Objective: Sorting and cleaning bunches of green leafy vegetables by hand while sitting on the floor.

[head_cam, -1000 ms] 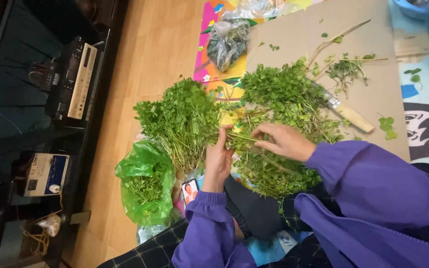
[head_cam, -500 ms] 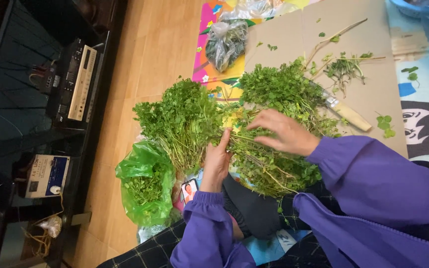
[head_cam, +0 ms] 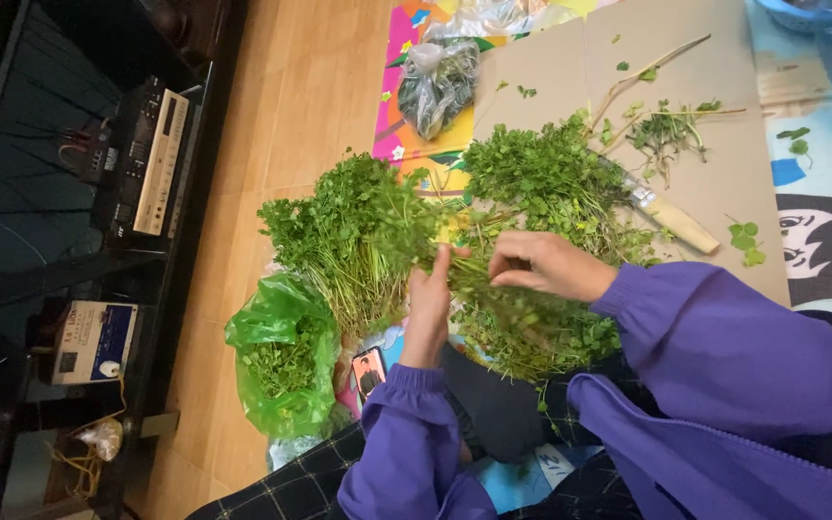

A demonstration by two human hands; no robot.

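While you work from the head view, your left hand is closed around a bunch of green stems, thumb up, gripping near the stem ends. Your right hand has fingers pressed together in a pinch on the same stems, just beside the left thumb. Both hands sit over the middle of the herb heap, between two piles.

Layout: sorted-looking herb pile to the left hand's side, stems pointing toward you; loose leafy pile under and beyond the right hand; more greens spill onto your lap. Green plastic bag holding more herbs lies near the left sleeve. Knife with pale handle rests on the cardboard sheet, partly under the leaves, blade hidden. Clear bag of greens at the far edge. Stray stalks on the cardboard.

Tips, my judgement only:
- keep the left grip low on the stems so they stay aligned
- pinch with the right close to the left thumb, pull along the stem, not sideways, or you snap good stalks
- mind the knife, blade is buried in leaves near your right wrist
- keep the two piles apart, they nearly touch at the centre

Only one view, nothing else to report
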